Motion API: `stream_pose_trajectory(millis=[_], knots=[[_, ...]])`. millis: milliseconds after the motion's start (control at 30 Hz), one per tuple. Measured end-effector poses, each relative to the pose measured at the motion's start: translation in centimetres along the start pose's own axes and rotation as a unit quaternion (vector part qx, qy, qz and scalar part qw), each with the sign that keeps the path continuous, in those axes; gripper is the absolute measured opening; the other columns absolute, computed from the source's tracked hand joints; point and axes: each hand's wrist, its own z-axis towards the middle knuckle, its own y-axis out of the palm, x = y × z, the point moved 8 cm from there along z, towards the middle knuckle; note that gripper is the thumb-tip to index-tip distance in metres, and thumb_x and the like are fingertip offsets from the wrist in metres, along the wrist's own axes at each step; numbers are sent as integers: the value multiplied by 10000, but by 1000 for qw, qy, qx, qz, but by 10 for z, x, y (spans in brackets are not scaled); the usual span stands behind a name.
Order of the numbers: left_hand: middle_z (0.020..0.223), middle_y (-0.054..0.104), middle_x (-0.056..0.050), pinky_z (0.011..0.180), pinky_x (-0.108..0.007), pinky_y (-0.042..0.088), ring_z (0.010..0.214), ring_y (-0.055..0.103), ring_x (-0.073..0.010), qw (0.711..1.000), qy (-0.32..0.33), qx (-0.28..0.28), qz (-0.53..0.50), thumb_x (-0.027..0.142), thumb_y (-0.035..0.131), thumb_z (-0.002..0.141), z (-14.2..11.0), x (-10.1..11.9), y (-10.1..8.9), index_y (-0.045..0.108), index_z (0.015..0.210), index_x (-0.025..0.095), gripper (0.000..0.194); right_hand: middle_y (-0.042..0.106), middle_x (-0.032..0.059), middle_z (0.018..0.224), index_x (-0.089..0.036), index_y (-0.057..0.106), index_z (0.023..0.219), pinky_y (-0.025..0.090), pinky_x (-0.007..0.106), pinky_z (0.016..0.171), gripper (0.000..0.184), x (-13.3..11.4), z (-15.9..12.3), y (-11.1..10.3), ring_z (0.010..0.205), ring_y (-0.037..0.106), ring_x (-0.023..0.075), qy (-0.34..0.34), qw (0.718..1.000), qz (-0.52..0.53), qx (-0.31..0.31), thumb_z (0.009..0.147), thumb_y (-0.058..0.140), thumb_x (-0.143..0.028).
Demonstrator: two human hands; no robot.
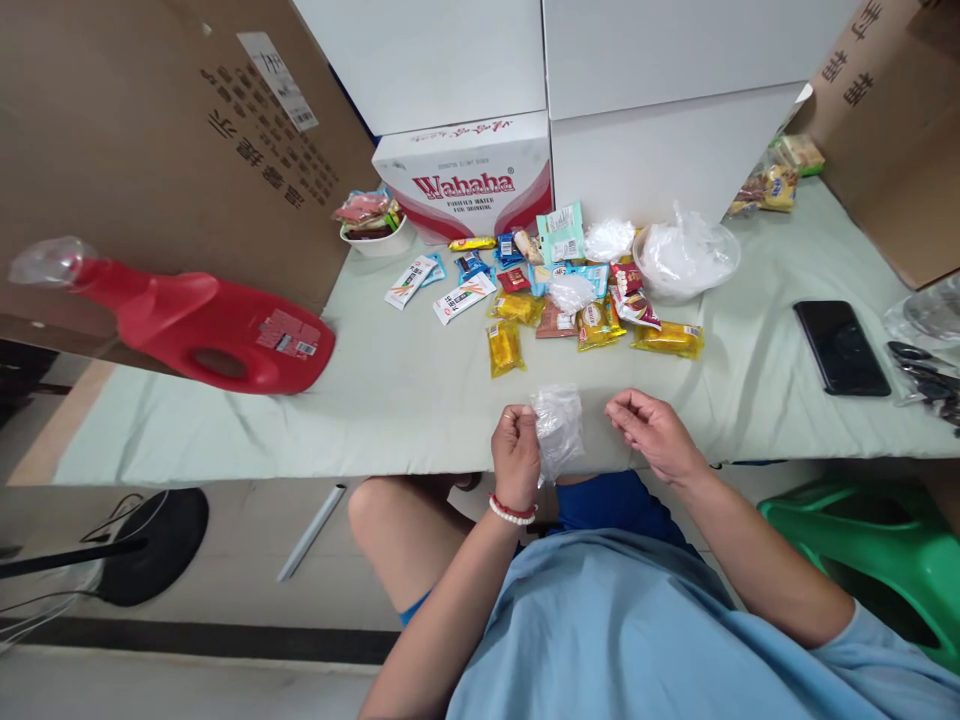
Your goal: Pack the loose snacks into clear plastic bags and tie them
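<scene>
My left hand [517, 450] is closed on the upper left edge of a clear plastic bag [559, 425], which hangs crumpled at the table's front edge. To the right of the bag and apart from it is my right hand [656, 432], thumb and fingertips pressed together; whether anything is pinched there is too small to make out. Beyond both hands lies a spread of wrapped snacks, among them a yellow packet [505, 348], another yellow packet [667, 339] and a pale green packet [561, 234]. A bowl [709, 285] behind them holds crumpled clear plastic bags [679, 250].
A red jug [225, 330] lies tilted at the left. White boxes and a Wahaha carton [465, 180] line the back, near a white basket [390, 240] of packets. A black phone [841, 347] rests at the right, above a green stool [862, 540].
</scene>
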Motion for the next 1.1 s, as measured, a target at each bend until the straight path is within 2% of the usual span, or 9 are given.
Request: stream_pose_trajectory(millis=[100,200,300,400,500,600,767,933,1100], knots=[[719,520,21,659,-271,396,683,473,-144,999,37,-23,24,590,553,972,-7,12,7,570,864,223,383,632,25,845,-217,658,955,447,284,632,502,-7,2,22,682,506,145,-32,999,-16,-33,806,719,-693],[711,496,37,643,-264,380,664,456,-138,998,41,-54,-9,611,635,918,-8,16,12,585,967,221,395,641,14,850,-215,651,934,474,300,727,488,-10,8,37,761,550,162,-66,996,-34,-46,739,806,-635],[658,398,86,605,-245,338,594,373,-110,994,0,-80,-71,543,791,800,-2,10,10,580,1061,216,469,594,-17,768,-218,637,924,436,278,650,430,-6,12,40,681,510,139,-45,998,0,-49,788,773,-603],[654,346,109,595,-226,313,573,321,-87,987,-44,-94,-121,406,860,703,7,0,4,587,1098,205,520,539,-46,701,-230,620,961,357,254,532,470,-2,12,34,583,423,117,-9,999,30,-33,747,804,-607],[643,351,110,604,-224,310,576,327,-82,991,-55,-52,-107,316,839,662,18,-11,-9,622,983,190,407,541,-32,702,-227,624,939,332,254,501,506,-2,8,29,578,412,121,0,1000,19,-16,720,809,-644],[621,384,103,595,-233,306,570,352,-85,994,-56,37,-82,333,792,687,26,-20,-27,586,834,196,288,614,19,812,-222,641,957,368,263,534,503,-4,4,21,652,481,145,-22,1000,-9,20,738,798,-646],[665,481,92,611,-228,357,595,429,-80,978,-45,152,-136,360,757,700,30,-22,-51,503,821,219,315,624,28,799,-225,649,900,397,285,580,455,4,-5,14,676,504,161,-26,998,-43,25,778,773,-646],[734,544,75,629,-228,426,653,557,-92,951,-123,122,-256,260,759,578,36,-33,-51,441,827,232,405,595,13,738,-227,646,843,398,291,586,467,12,-9,9,655,487,162,-22,997,-72,12,793,739,-682],[700,496,72,525,-198,319,550,439,-60,947,-143,91,-273,193,671,532,34,-26,-49,553,882,207,370,595,14,739,-225,647,850,420,306,641,458,11,-6,2,690,510,175,-40,994,-97,23,814,717,-676]])
